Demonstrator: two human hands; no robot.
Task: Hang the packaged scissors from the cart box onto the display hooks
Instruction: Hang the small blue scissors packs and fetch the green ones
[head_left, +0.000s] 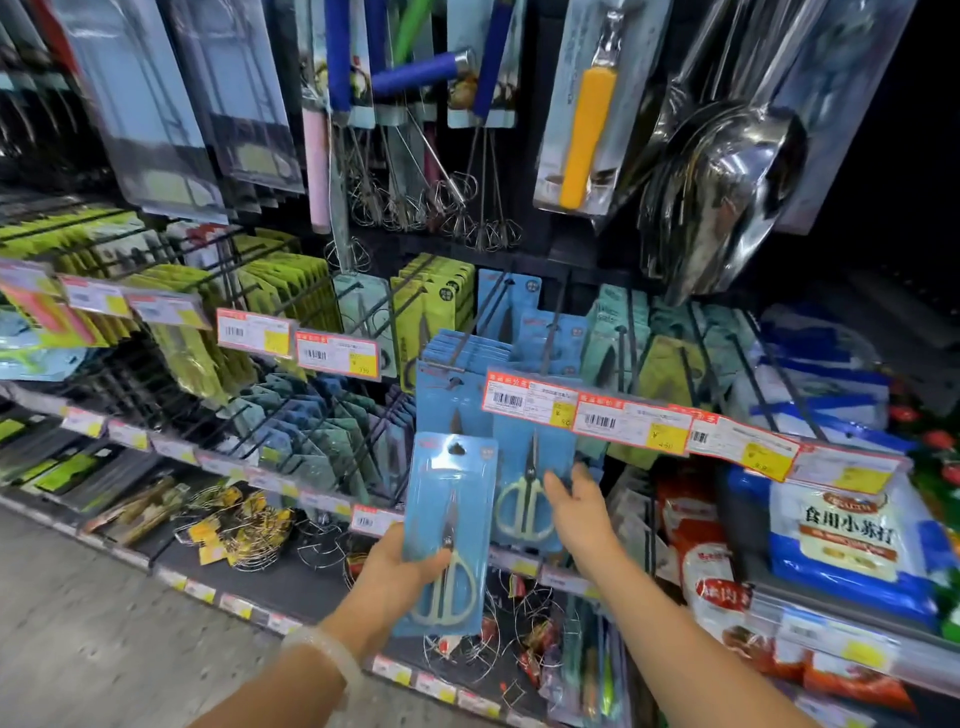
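The left hand (402, 564) is gripping a blue packaged scissors (449, 525) by its lower edge, holding it upright below the display hooks (470, 332), while the right hand (582, 512), fingers straight, is touching a hanging scissors pack (527, 499)

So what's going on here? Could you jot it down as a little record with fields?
place: shop aisle, display hooks with hanging goods
left hand: grips a blue scissors pack by its lower part, upright, not yet on a hook
right hand: fingers straight, touching a hung scissors pack of the same kind
above: whisks, steel ladles
right: bagged goods
price tags: along the hook fronts
cart box: not in view
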